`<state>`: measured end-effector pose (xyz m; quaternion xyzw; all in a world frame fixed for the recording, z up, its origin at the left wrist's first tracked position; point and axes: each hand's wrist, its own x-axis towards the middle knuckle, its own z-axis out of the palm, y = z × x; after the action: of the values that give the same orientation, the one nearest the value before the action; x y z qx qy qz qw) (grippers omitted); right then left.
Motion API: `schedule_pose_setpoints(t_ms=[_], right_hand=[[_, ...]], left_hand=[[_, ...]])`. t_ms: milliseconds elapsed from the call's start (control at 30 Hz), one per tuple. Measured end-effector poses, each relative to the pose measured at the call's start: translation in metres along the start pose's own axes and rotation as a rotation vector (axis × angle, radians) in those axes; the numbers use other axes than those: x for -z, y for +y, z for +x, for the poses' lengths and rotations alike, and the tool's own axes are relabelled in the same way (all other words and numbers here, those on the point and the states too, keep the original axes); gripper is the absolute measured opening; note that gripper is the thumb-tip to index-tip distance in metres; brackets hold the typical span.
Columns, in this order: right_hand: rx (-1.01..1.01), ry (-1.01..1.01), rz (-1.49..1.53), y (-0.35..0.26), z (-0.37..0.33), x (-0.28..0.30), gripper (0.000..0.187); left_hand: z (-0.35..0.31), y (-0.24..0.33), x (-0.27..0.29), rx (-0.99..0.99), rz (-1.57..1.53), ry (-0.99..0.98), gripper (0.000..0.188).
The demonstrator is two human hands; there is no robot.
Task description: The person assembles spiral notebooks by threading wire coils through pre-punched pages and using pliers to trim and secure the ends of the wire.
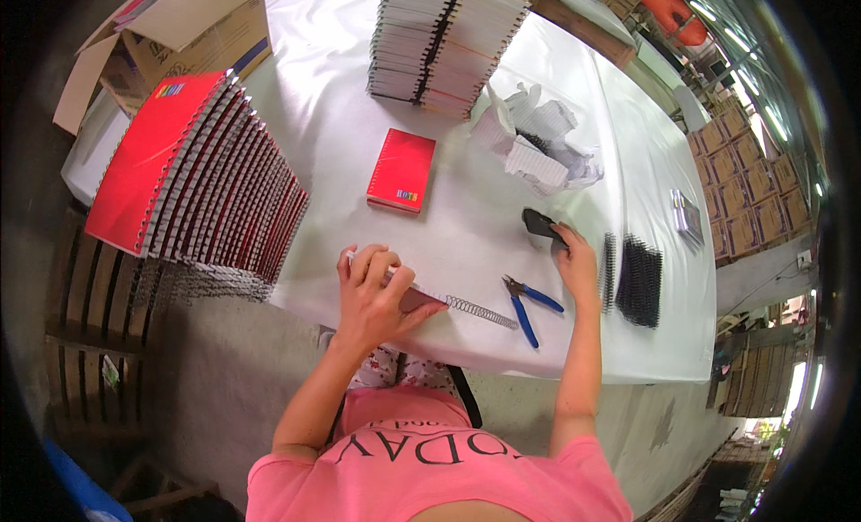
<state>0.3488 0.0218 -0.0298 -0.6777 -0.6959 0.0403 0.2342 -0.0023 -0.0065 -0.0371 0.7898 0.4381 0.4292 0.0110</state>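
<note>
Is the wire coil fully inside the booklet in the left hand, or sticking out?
Sticking out: a long stretch of the coil extends beyond the booklet. Whether any is threaded inside, I cannot tell.

The left grip [372, 298] holds a notebook [421, 299] with protruding coil [484, 312]; the right grip [576, 253] touches a black object [540, 223].

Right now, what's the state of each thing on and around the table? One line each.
Left hand: closed on held notebook
Silver coil: sticking out past that notebook's end
Right hand: fingers at black object, grip unclear
Blue-handled pliers: handles spread, lying down
Red notebook: closed, flat
Red notebook stack: closed, piled
Pale-paged stack: piled tall
White paper: crumpled
Black coils: grouped
Carton: flaps open
</note>
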Motion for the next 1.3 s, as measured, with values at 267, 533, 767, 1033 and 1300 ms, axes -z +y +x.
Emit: schedule_pose_setpoints(t_ms=[267,533,767,1033,1300], right_hand=[[-0.021,-0.108,1.741,-0.101,-0.018,-0.024,0.025],[0.237,-0.481,1.396,-0.127,-0.023,-0.031,0.04],[0.249,-0.453,1.12,-0.134,-0.008,-0.023,0.035],[-0.019,-0.411,0.872,-0.146,0.003,-0.033,0.024],[-0.089,-0.409,1.126,-0.141,0.005,-0.039,0.026]], left_hand=[[0.005,0.0,0.004,0.034,-0.015,-0.038,0.048],[0.003,-0.003,0.003,0.032,-0.035,-0.077,0.041],[0.007,-0.009,0.0,0.083,-0.025,-0.09,0.038],[0.014,-0.014,-0.01,0.22,-0.33,0.001,0.038],[0.011,-0.02,-0.017,0.341,-0.536,0.049,0.046]])
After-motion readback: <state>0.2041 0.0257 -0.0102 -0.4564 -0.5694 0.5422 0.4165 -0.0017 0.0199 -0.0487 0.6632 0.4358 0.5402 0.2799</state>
